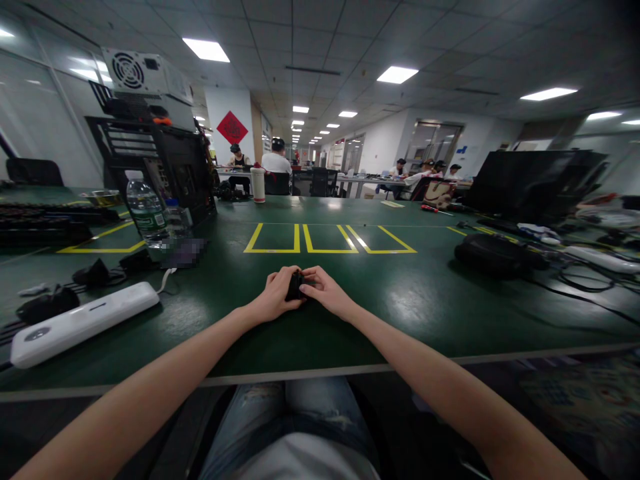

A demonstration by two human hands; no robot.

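A small black boxy object (295,285) is held between my two hands, low over the green table (320,333) near its front edge. My left hand (278,290) wraps round its left side, fingers on top and thumb at the near side. From the right, my right hand (324,291) closes on it with thumb and fingertips. Much of the object is hidden by my fingers, so its exact kind does not show. Just beyond my hands, yellow tape outlines (273,251) mark the tabletop.
To the left stand a white power strip (85,323), a water bottle (145,213) and an opened computer case (175,167). A black pouch (493,253) and cables lie to the right, before a dark monitor (537,183). A white tumbler (257,185) stands at the far edge. Several people sit beyond.
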